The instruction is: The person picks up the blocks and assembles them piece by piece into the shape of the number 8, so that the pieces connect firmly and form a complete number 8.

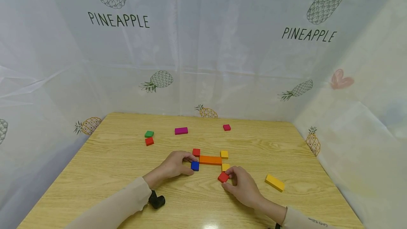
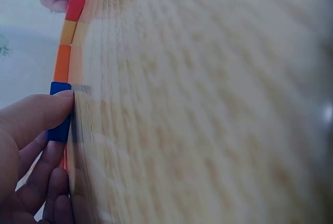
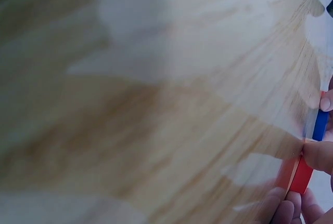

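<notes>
My left hand [image 1: 175,164] pinches a blue block [image 1: 195,166] between thumb and fingers, at the left end of a long orange block [image 1: 210,160]. Just behind the blue one lies a red block [image 1: 196,152] at the orange block's far left corner. My right hand [image 1: 243,186] pinches another red block [image 1: 223,177], turned at an angle, in front of a yellow block [image 1: 225,167]. A second yellow block [image 1: 224,154] sits behind that one, at the orange block's right end. In the left wrist view, the thumb presses the blue block [image 2: 60,115] on its near side.
A long yellow block [image 1: 275,183] lies to the right of my right hand. Farther back are a green block [image 1: 149,134] beside a red one [image 1: 149,141], a purple block [image 1: 181,130] and a crimson block [image 1: 226,127]. A pineapple-print curtain [image 1: 203,80] borders the wooden table [image 1: 105,172].
</notes>
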The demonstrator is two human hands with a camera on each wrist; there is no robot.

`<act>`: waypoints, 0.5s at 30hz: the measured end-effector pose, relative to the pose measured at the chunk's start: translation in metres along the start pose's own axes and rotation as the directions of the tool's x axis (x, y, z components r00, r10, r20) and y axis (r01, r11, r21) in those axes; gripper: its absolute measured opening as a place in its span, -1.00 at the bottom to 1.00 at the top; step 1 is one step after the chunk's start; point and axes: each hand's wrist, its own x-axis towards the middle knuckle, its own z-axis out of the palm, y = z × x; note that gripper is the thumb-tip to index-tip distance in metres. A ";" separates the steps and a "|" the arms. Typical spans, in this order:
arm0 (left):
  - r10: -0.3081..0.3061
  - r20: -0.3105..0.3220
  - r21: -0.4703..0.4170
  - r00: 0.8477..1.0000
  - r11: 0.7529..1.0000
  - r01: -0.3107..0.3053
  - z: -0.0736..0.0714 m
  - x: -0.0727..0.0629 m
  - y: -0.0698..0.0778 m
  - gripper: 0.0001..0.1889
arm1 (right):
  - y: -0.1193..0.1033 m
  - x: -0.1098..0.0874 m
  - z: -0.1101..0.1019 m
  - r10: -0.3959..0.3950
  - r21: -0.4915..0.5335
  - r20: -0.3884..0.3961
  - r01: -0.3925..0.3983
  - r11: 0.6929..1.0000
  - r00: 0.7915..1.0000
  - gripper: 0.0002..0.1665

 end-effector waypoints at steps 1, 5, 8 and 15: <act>0.000 0.000 0.001 1.000 1.000 0.000 0.000 0.000 0.000 -0.60 | 0.000 0.000 0.000 -0.001 0.000 0.000 0.001 1.000 1.000 -0.59; 0.002 0.004 0.000 1.000 1.000 -0.002 -0.001 0.000 0.000 -0.60 | 0.001 0.000 0.000 0.000 -0.003 -0.002 0.000 1.000 1.000 -0.59; 0.007 0.009 0.004 1.000 1.000 -0.007 -0.002 0.000 0.001 -0.59 | 0.001 0.001 0.001 0.007 -0.004 0.000 -0.007 1.000 1.000 -0.60; 0.022 0.007 0.023 1.000 0.999 -0.022 -0.005 -0.002 0.002 -0.59 | 0.001 0.001 0.000 0.011 0.000 0.004 -0.011 1.000 1.000 -0.59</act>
